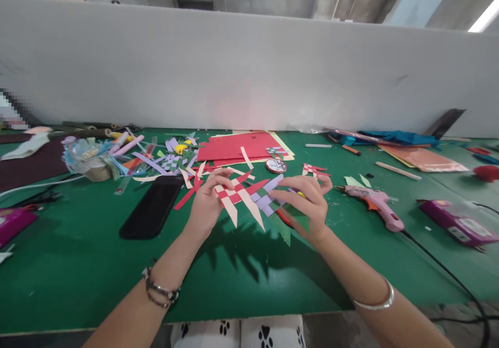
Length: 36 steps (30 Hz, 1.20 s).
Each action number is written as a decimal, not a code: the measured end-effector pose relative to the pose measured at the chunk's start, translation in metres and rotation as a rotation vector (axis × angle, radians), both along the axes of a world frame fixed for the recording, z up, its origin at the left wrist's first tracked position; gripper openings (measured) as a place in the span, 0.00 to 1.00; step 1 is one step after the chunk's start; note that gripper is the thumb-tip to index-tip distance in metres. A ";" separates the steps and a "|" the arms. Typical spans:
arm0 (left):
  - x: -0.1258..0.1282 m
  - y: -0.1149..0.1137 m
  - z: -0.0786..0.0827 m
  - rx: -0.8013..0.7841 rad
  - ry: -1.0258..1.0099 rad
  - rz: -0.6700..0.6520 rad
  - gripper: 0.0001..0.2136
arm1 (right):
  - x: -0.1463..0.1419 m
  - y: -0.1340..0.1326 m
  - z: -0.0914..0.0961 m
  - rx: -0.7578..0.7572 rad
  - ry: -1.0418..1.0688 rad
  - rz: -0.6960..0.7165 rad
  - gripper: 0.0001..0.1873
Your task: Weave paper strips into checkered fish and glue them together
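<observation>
"As the green table (156,280) is read from left to right, what is to be noted?"

"A black phone (151,208) lies flat, near the left hand (205,208)."

"How is that hand set?"

"Its fingers and thumb are closed on a red-and-cream woven paper piece (235,195), held above the table, two pointed cream strips slanting downward. Red sheets (234,148) lie flat beyond it."

"And next?"

"A purple-and-green woven paper piece (266,199), just beside the first; whether the two touch cannot be told. The right hand (312,200) grips it by its right side, fingers curled."

"What lies farther right?"

"A pink glue gun (372,198), nozzle pointing left, then a purple-cased device (448,223), well apart from both hands."
</observation>
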<state>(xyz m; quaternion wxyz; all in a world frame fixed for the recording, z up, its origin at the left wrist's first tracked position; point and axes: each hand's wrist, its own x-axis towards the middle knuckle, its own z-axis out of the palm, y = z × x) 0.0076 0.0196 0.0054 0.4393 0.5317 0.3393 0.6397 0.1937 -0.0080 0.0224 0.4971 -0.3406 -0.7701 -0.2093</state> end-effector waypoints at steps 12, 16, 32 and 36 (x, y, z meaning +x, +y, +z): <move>0.001 -0.006 0.007 -0.095 -0.040 -0.011 0.09 | -0.003 0.001 -0.004 0.179 -0.112 -0.139 0.15; 0.006 -0.012 0.014 -0.391 -0.100 -0.221 0.16 | -0.003 0.001 0.000 0.285 -0.165 -0.121 0.16; 0.013 -0.015 0.007 -0.493 0.010 -0.360 0.12 | -0.004 0.002 0.002 0.394 -0.275 -0.142 0.11; 0.011 -0.014 0.004 -0.494 -0.019 -0.386 0.12 | -0.004 0.002 0.002 0.398 -0.282 -0.151 0.12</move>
